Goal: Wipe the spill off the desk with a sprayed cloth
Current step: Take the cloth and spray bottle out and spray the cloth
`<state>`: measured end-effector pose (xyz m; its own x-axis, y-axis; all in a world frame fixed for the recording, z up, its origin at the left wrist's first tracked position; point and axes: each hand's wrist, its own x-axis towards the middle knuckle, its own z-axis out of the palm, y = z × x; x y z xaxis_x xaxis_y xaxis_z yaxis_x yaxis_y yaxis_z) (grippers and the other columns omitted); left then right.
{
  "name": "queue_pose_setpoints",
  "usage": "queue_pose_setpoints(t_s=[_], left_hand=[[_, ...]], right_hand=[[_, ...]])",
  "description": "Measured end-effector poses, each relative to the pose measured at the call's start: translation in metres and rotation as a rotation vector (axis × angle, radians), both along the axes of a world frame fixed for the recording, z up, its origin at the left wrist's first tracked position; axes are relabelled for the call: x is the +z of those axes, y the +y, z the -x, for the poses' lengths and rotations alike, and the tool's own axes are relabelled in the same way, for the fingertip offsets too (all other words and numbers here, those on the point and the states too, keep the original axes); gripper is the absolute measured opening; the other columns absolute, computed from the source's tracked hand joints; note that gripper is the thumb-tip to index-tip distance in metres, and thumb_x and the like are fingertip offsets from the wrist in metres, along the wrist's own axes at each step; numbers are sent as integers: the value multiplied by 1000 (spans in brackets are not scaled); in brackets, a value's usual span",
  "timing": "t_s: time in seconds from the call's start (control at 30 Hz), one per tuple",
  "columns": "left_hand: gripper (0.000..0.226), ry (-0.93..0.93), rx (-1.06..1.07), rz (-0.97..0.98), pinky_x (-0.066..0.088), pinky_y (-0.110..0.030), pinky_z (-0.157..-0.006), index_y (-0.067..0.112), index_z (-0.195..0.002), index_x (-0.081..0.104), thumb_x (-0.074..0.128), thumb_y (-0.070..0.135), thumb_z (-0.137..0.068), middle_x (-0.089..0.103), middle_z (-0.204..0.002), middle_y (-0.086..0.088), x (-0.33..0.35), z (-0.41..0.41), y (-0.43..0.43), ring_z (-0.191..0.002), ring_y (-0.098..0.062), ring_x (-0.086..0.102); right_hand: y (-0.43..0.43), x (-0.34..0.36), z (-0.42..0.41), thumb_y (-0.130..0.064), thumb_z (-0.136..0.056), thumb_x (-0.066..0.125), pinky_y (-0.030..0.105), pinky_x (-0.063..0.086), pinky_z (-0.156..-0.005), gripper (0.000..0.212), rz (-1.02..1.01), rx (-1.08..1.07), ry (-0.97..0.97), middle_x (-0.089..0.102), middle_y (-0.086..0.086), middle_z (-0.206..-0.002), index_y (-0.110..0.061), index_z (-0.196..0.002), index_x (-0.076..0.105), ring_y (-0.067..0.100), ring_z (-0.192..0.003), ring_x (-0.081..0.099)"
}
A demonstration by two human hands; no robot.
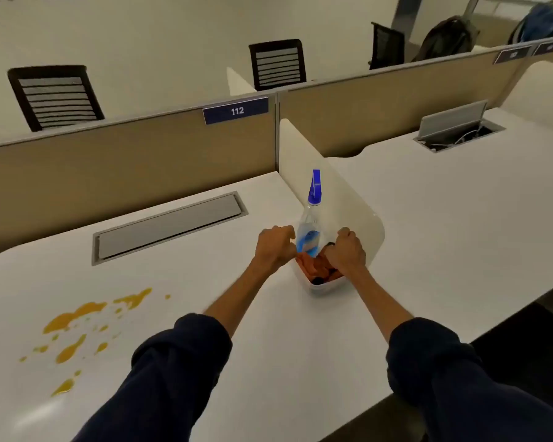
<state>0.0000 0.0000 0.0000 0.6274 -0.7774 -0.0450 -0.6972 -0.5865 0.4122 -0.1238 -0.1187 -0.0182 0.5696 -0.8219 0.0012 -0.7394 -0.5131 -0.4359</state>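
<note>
An orange spill (77,317) lies in blotches on the white desk (262,333) at the near left. A small white tub (324,287) stands beside the side divider, holding a clear spray bottle (310,228) with a blue nozzle and an orange cloth (313,266) with something dark among it. My left hand (275,245) is closed on the tub's left rim. My right hand (345,250) is closed on the right rim, over the cloth. Both forearms reach out in dark sleeves.
A white side divider (332,189) stands right behind the tub. A grey cable hatch (170,226) is set into the desk at the back, below a tan partition (125,161) labelled 112. Another desk with an open hatch (457,129) lies to the right.
</note>
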Motion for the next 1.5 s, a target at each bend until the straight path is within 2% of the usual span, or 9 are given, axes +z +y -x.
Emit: queue_pose_setpoints(t_s=[0.13, 0.3, 0.5, 0.9, 1.1, 1.17, 1.27, 1.37, 1.5], left_hand=[[40, 64, -94, -177, 31, -45, -110, 18, -128, 55, 59, 38, -93, 60, -132, -8, -18, 9, -15, -119, -25, 54], [36, 71, -121, -250, 25, -51, -114, 18, -130, 56, 54, 30, -96, 60, -129, -10, -37, 13, -31, -121, -27, 52], [28, 79, -149, -281, 22, -57, -116, 19, -122, 60, 48, 23, -97, 66, -117, -9, -53, 13, -41, -116, -28, 57], [29, 113, -187, -209, 19, -54, -115, 24, -122, 60, 55, 25, -93, 68, -116, -6, -53, 12, -35, -114, -26, 57], [25, 106, -84, 66, 38, -39, -109, 20, -119, 62, 46, 21, -100, 65, -122, -9, -46, 24, -29, -109, -29, 59], [26, 174, -54, 153, 49, -23, -92, 19, -121, 58, 42, 26, -102, 63, -123, -9, -39, 29, -27, -101, -22, 58], [29, 264, -62, 254, 39, -4, -77, 16, -125, 55, 42, 31, -104, 61, -126, -7, -19, 31, -19, -96, -9, 53], [32, 287, -104, 422, 49, -28, -101, 5, -128, 51, 47, 22, -101, 57, -129, -15, 4, 33, -3, -111, -23, 58], [36, 460, 54, 533, 45, -38, -105, -2, -130, 46, 47, 19, -101, 56, -128, -23, 25, 33, 13, -115, -33, 57]], right_hand=[[-12, -18, 1, -26, -95, 53, 40, 50, -90, 35, -115, 26, 112, 60, 19, -118, -1, -120, 46, 34, -107, 60], [-20, -35, -5, -40, -96, 52, 39, 51, -88, 41, -13, 60, 208, 63, 16, -117, -5, -119, 50, 30, -107, 61], [-20, -53, -8, -32, -96, 55, 35, 50, -81, 33, 120, 72, 271, 61, 13, -113, -5, -114, 55, 27, -104, 58], [-15, -58, -6, -31, -95, 57, 37, 49, -78, 27, 68, -20, 95, 64, 13, -106, -6, -105, 59, 28, -102, 59], [-12, -40, 0, -22, -93, 56, 39, 51, -81, 27, 55, -60, -4, 62, 16, -111, -3, -112, 56, 30, -103, 59], [-12, -28, 3, -19, -94, 55, 41, 51, -81, 27, 47, -106, -72, 62, 17, -112, -1, -114, 55, 33, -104, 58], [-9, -10, 12, -18, -96, 54, 44, 51, -87, 32, 16, -181, -183, 60, 19, -118, 0, -122, 53, 35, -110, 58], [0, 8, 25, -21, -99, 52, 48, 50, -95, 39, 22, -233, -294, 58, 20, -127, -1, -132, 48, 37, -117, 56], [18, 34, 35, -24, -99, 50, 49, 47, -100, 42, 69, -236, -398, 56, 22, -132, -1, -135, 47, 38, -123, 53]])
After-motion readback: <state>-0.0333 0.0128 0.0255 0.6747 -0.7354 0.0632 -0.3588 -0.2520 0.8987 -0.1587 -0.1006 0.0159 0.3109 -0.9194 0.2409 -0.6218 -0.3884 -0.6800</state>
